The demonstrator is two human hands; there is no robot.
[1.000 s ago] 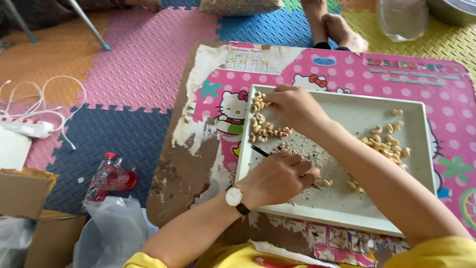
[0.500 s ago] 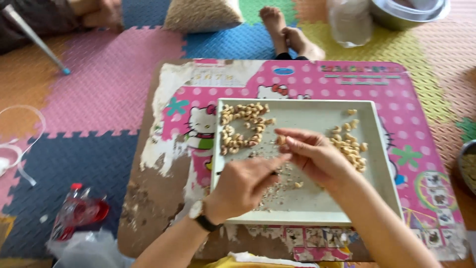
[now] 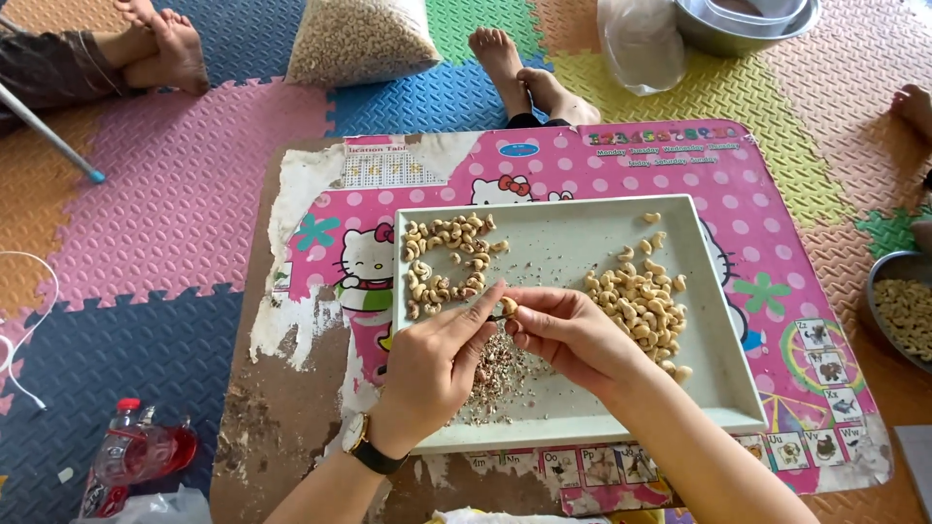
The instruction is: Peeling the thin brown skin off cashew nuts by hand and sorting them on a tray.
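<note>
Pinching a single cashew nut between the fingertips of my right hand, I keep it just above the middle of the pale square tray. My left hand, with a watch on its wrist, is closed around a thin dark blade whose tip I can barely make out, and its fingers meet the nut from the left; so both grips are clamped, one on the nut, one on the tool. Directly below my hands lies a heap of brown skin scrapings. To the left of my left grip and a little beyond it sits a cluster of cashews; to the right of my right grip is a larger pile of cashews. The tray rests on a low pink cartoon-printed desk with peeling edges. Farther off, on the coloured foam floor mat, are a bag of nuts, a metal bowl and a red-capped bottle.
</note>
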